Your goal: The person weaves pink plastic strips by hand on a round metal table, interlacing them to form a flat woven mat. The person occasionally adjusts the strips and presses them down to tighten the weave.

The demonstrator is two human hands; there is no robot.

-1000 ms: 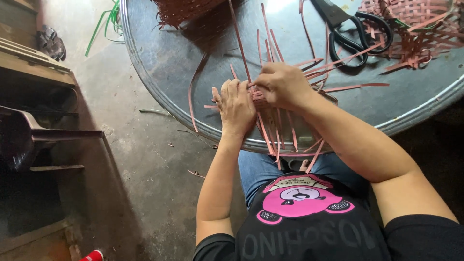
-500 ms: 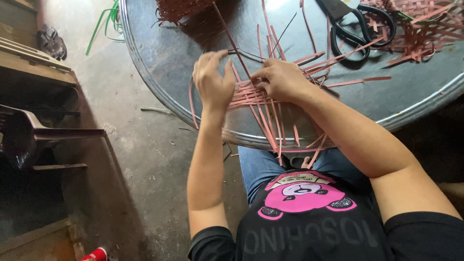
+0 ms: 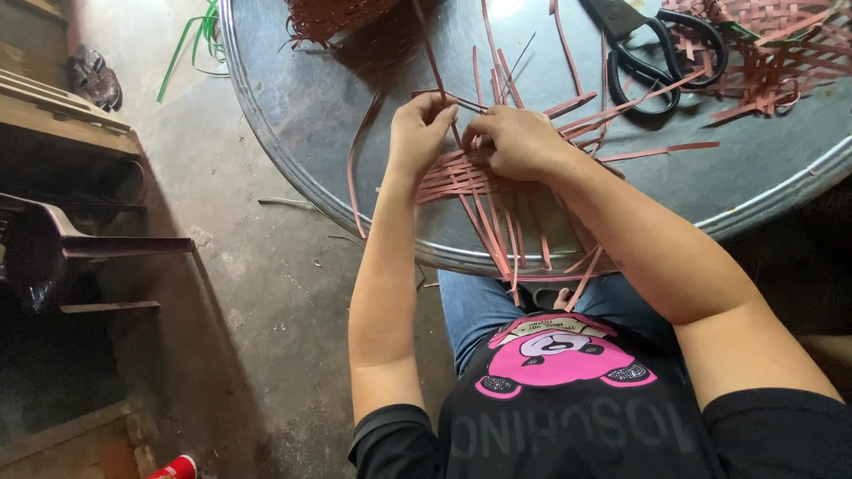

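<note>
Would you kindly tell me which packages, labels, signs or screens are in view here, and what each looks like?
Printed shirt graphic: bottom centre, on the person's black shirt; a pink cartoon bear shape with pale lettering beneath.
No packages, signs or screens show on the round metal table or the floor.

Both forearms reach forward, the left hand (image 3: 419, 133) and right hand (image 3: 517, 142) close together, fingers curled downward.

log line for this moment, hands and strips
left hand: pinching strip | right hand: pressing woven strips | surface: round metal table | nearby: black scissors, untouched
</note>
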